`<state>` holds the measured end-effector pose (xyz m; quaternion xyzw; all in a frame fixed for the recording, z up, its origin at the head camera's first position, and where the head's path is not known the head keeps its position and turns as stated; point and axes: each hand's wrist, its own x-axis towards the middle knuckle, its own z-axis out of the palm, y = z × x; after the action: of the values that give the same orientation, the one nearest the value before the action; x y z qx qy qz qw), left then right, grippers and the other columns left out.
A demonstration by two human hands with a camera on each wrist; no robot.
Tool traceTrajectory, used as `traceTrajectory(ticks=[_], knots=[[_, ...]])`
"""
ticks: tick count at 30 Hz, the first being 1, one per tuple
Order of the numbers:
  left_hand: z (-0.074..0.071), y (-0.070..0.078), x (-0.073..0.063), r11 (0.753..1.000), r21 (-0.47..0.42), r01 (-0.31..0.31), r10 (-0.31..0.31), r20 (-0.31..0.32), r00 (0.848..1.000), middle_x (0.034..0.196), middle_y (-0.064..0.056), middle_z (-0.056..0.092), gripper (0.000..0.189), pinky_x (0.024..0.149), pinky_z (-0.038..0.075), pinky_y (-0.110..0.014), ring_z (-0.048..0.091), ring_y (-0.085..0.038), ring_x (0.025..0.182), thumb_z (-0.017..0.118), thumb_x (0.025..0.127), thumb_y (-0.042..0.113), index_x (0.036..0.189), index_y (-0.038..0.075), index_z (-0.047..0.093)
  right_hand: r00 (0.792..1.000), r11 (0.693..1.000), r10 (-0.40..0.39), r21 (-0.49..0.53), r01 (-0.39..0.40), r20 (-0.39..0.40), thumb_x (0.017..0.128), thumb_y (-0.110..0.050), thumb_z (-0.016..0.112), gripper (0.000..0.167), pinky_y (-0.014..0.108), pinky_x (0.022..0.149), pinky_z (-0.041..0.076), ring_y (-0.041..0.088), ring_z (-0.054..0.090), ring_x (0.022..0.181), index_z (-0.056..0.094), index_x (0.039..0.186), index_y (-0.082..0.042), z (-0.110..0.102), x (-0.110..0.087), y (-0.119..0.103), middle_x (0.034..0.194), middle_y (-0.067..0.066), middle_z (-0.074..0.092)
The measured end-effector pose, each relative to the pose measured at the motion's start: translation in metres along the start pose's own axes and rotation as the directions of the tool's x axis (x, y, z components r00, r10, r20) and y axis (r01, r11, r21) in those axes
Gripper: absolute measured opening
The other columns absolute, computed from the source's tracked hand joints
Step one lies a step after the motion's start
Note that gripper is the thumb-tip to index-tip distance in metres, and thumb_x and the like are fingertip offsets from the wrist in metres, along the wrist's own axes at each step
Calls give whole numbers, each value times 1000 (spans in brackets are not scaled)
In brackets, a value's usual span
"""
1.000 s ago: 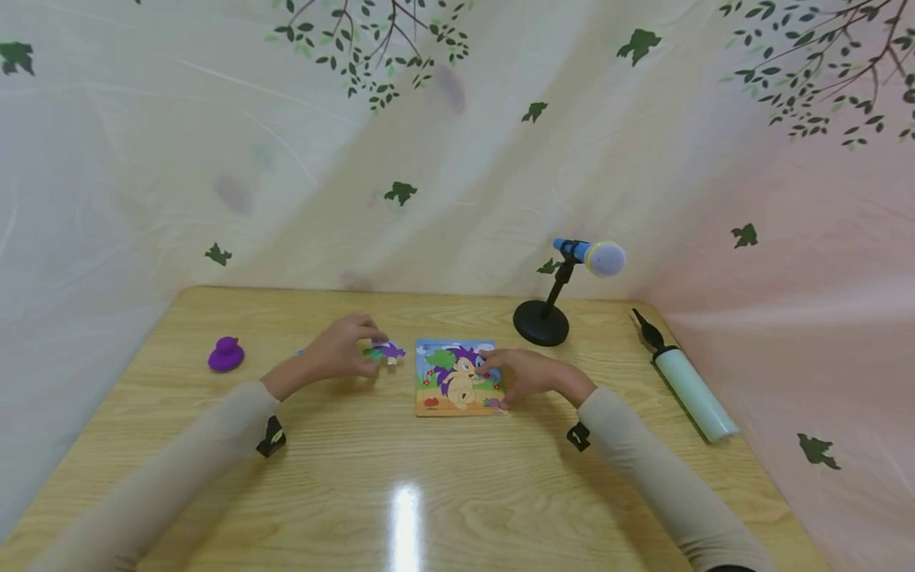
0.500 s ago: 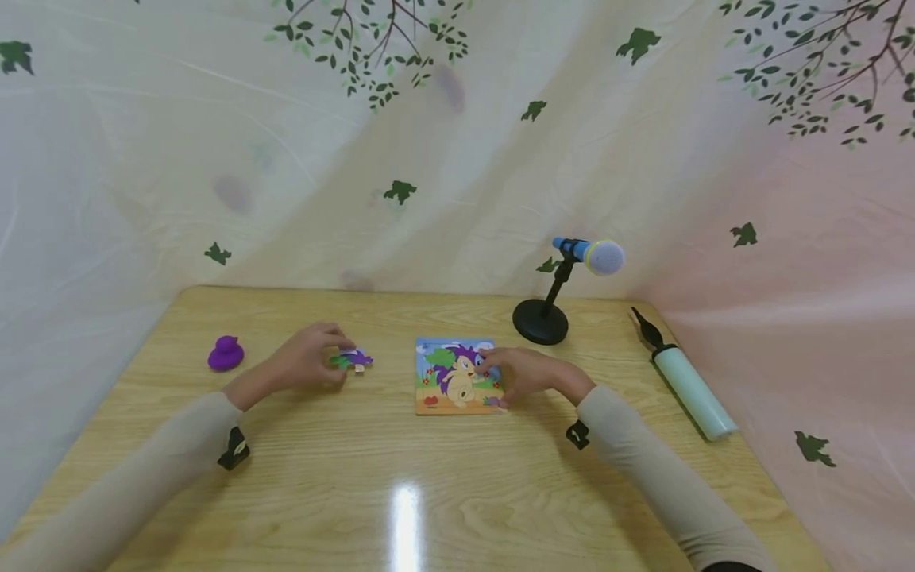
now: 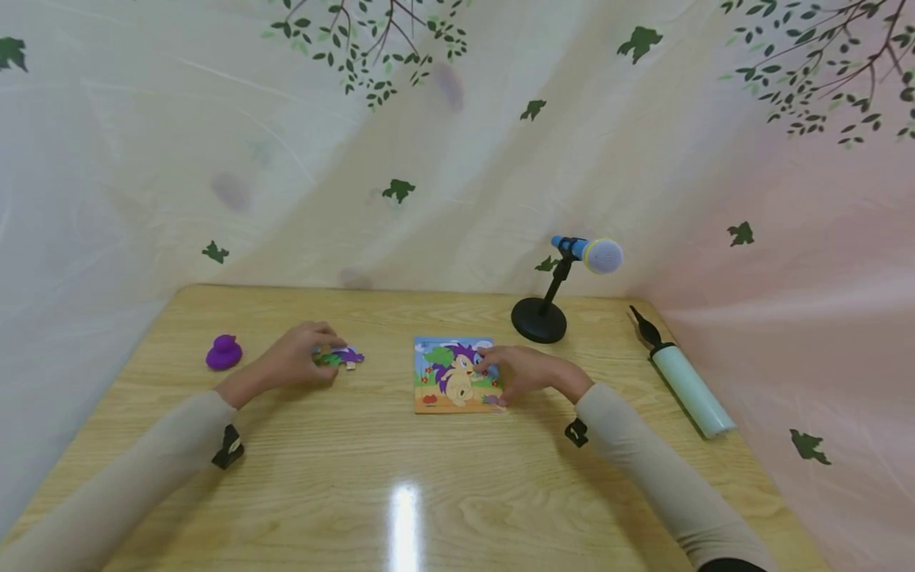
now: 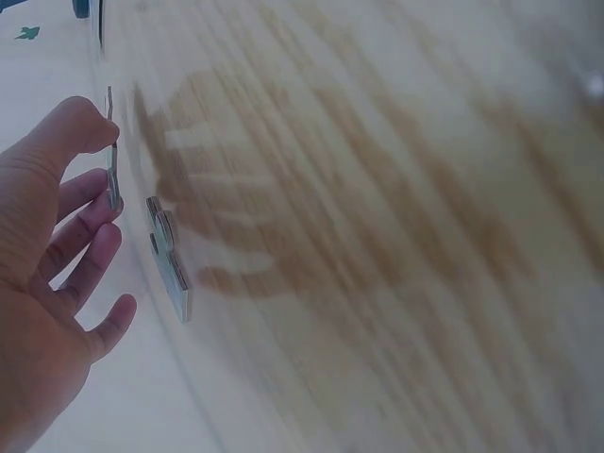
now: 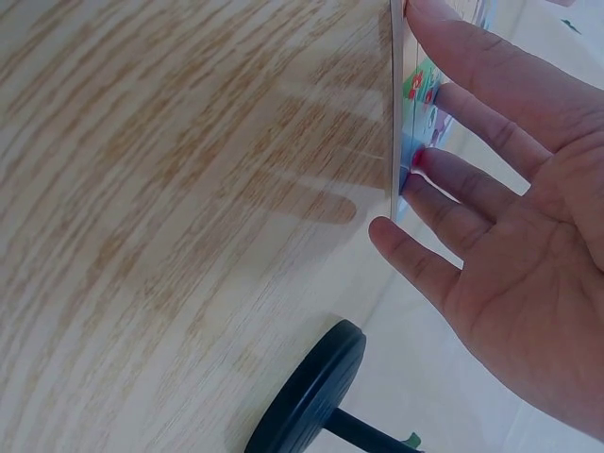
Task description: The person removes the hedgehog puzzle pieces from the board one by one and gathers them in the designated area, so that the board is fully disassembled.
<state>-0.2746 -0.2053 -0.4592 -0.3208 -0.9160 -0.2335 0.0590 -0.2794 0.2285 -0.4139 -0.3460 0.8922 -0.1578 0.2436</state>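
Observation:
A square puzzle board with a purple-haired hedgehog picture lies flat at the middle of the table. My right hand rests at its right side, fingertips touching the picture and thumb by the near right corner; the right wrist view shows these fingers fairly straight. Left of the board, my left hand pinches a purple and green puzzle piece between thumb and fingers. The left wrist view has that held piece edge-on, with a second puzzle piece lying on the table beside the hand.
A purple rubber duck sits at the left. Behind the board to the right stands a blue toy microphone on a black stand. A pale green hand pump lies along the right edge. A leaf-print curtain hangs behind the table.
My left hand has moved left, away from the board, carrying the puzzle piece, and has slowed over the last half second. My right hand has stayed on the board.

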Motion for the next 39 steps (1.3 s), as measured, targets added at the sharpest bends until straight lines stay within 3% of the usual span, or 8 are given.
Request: traceTrajectory(ticks=[18,39], knots=[[3,-6,3,1000,-1,-8,8,18,1000,106,-10,70,36,77,51,-35,64,-27,96,80,79,13,114,3,76,1000,1000,-3,-6,3,2,82,-12,84,67,58,122,27,43,31,151,58,143,-7,-1,0,0,163,20,34],[4,-5,4,1000,0,-17,17,24,1000,109,-13,71,36,88,55,-52,66,-33,100,79,80,13,115,3,75,1000,1000,9,-14,-9,5,83,-12,83,67,57,123,26,42,29,152,57,145,-8,3,1,2,164,19,32]])
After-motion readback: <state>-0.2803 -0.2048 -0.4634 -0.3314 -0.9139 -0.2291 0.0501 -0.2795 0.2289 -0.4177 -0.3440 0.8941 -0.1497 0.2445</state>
